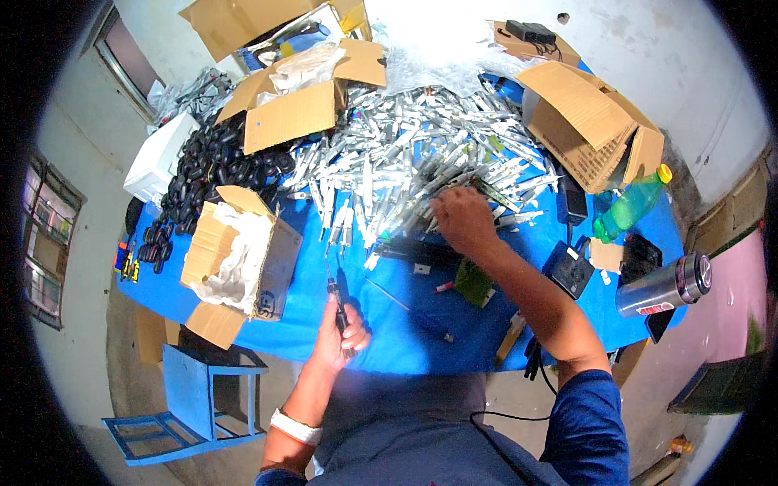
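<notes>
My left hand [339, 332] is closed around a dark-handled tool [334, 293] with a thin shaft pointing away from me, held over the blue table cover [312, 340]. My right hand [463, 219] reaches to the near edge of a wide heap of slim silver-and-white pieces [421, 142]. Its fingers are curled downward, and whatever they grip is hidden beneath them. Between my hands lies a screwdriver [409, 310] with a long thin shaft. Just below the right wrist are a green patch [472, 283] and a small pink-and-white piece [444, 287].
An open carton [279, 267] stands left, near a mound of black rounded parts [207, 166]. Another carton [292, 117] sits behind. On the right are a carton [583, 130], a green bottle [632, 204], a black adapter [570, 271] and a steel flask [660, 287]. A blue chair [186, 393] is lower left.
</notes>
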The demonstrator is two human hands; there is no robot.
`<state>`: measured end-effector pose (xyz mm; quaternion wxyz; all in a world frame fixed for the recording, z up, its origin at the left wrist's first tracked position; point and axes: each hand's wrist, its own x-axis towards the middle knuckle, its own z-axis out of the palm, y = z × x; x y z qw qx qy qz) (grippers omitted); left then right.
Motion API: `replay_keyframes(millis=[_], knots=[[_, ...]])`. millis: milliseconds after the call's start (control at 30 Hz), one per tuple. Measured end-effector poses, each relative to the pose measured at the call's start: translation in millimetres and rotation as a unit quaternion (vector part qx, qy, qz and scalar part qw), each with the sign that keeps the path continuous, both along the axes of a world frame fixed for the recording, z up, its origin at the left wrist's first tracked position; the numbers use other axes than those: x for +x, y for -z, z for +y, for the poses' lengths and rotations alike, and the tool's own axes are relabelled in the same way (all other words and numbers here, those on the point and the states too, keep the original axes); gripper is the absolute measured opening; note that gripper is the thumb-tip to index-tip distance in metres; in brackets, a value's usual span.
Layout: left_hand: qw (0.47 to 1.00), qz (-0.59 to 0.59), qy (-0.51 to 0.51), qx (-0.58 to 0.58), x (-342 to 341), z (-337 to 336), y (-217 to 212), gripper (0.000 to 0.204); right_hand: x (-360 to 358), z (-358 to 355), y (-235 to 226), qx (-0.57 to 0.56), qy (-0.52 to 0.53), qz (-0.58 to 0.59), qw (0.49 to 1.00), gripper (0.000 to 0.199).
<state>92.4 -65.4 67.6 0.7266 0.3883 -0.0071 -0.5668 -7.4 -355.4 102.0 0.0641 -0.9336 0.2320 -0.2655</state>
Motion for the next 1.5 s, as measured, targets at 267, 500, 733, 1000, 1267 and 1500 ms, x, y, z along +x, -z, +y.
replay_keyframes(millis=[267,500,733,1000,1267,1500], knots=[[0.977,-0.179,-0.02,0.113,-19,-10,-2,0.041,7,-40,32,-0.055,0.019,-0.054,0.997,0.03],[0.8,-0.441,0.207,0.351,-53,-42,-3,0.034,11,-38,38,-0.016,0.042,-0.031,0.998,0.044],[0.829,-0.319,0.367,0.276,-49,-13,33,0.031,20,-41,31,0.033,0.062,-0.012,0.997,0.037],[0.771,-0.356,0.401,0.344,-30,-54,-30,0.04,23,-39,25,0.031,0.05,0.038,0.998,0.039],[0.795,-0.47,0.328,0.2,-50,-19,47,0.039,20,-40,41,0.068,0.061,0.057,0.994,0.047],[0.787,-0.309,0.317,0.43,14,-44,-2,0.037,18,-43,22,0.105,0.078,0.103,0.986,0.048]])
